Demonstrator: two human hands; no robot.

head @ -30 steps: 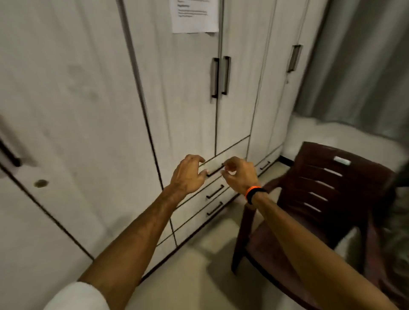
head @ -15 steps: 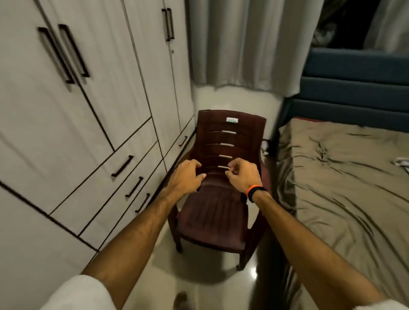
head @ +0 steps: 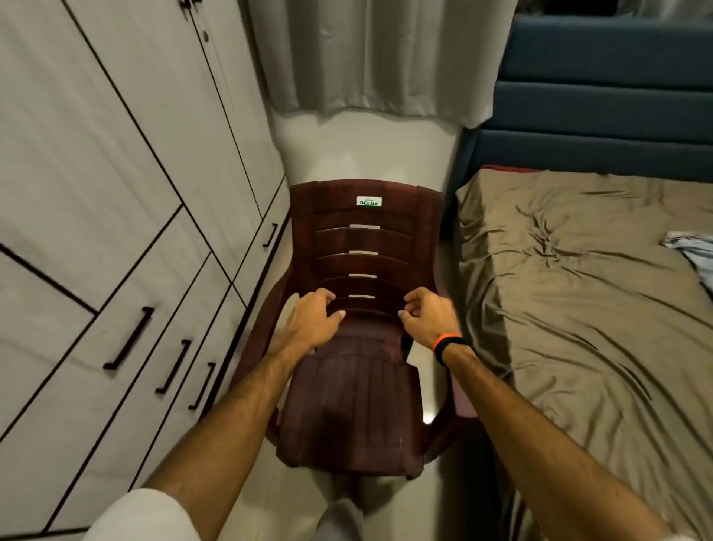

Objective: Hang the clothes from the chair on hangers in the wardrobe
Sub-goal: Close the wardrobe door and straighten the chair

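Chair (head: 359,405) stands between wardrobe (head: 115,193) and bed (head: 578,289).

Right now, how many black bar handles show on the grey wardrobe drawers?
4: upper handle, middle handle, lower handle on the near stack; fourth handle farther, beside the maroon plastic chair. Door handles above are cropped.

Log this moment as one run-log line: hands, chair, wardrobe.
left hand: empty, over seat | right hand: empty, over seat | chair: no clothes on it | wardrobe: shut
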